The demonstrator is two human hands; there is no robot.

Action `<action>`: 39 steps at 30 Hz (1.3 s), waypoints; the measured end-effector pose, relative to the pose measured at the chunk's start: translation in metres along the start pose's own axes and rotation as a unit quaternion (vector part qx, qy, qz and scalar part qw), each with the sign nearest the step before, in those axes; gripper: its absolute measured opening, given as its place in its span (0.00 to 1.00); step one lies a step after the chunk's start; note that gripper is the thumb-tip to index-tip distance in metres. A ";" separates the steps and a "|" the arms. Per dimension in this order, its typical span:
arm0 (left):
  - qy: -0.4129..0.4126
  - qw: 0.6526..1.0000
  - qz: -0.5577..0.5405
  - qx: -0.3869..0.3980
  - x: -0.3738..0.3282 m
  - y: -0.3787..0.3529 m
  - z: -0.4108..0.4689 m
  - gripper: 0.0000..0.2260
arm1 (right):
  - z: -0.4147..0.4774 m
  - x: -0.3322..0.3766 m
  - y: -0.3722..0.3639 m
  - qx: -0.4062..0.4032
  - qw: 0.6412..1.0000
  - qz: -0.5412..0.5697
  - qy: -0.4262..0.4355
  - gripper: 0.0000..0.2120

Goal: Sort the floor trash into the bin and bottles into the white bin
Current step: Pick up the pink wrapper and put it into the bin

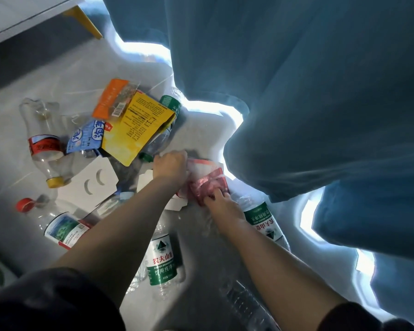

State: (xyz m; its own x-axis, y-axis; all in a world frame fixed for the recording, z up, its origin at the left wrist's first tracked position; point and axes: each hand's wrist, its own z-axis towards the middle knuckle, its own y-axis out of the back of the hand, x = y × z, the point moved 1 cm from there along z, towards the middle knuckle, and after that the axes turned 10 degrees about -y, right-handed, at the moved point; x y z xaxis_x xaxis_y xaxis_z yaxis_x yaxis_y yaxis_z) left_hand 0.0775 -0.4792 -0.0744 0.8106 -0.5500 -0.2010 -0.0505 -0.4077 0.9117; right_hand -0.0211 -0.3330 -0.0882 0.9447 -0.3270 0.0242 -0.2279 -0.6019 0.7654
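Trash lies scattered on the pale floor [201, 259]. My left hand [170, 164] is closed over the edge of a red and white wrapper [206, 181], and my right hand [221, 204] grips the same crumpled wrapper from below. Around them lie a yellow pouch [134, 127], an orange packet [110, 99], a blue packet [86, 134] and white cardboard [91, 182]. Clear bottles lie about: a green-labelled bottle [161, 259] between my arms, another green-labelled bottle [263, 218] under my right wrist, a red-labelled bottle [42, 144] at left, a red-capped bottle [58, 223]. No bin is in view.
A dark blue curtain [308, 103] hangs over the right and top, with bright light under its hem. A white furniture edge with a yellow leg [84, 21] stands at the top left. Another clear bottle [246, 304] lies near the bottom edge.
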 end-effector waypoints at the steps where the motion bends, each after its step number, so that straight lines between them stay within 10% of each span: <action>1: -0.005 1.000 0.002 0.003 -0.002 0.000 -0.002 0.14 | 0.000 0.000 -0.002 0.008 1.000 0.004 0.003 0.23; 8: -0.016 0.998 -0.056 -0.027 0.002 0.002 -0.011 0.05 | -0.002 -0.004 -0.011 0.017 0.997 0.073 0.014 0.09; 17: -0.034 0.998 -0.049 0.008 0.019 0.002 -0.016 0.09 | 0.003 0.002 0.009 -0.081 0.994 0.074 0.023 0.45; 39: -0.027 0.983 -0.170 -0.060 0.020 0.031 -0.051 0.11 | -0.022 -0.010 0.051 0.018 0.995 0.096 -0.012 0.17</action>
State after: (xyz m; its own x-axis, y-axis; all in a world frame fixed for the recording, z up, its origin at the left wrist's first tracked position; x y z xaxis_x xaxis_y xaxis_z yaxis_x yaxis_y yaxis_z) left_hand 0.1221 -0.4659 -0.0324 0.7364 -0.4363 -0.5170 0.2899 -0.4870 0.8239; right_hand -0.0374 -0.3442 -0.0351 0.8772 -0.4551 0.1526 -0.4126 -0.5524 0.7243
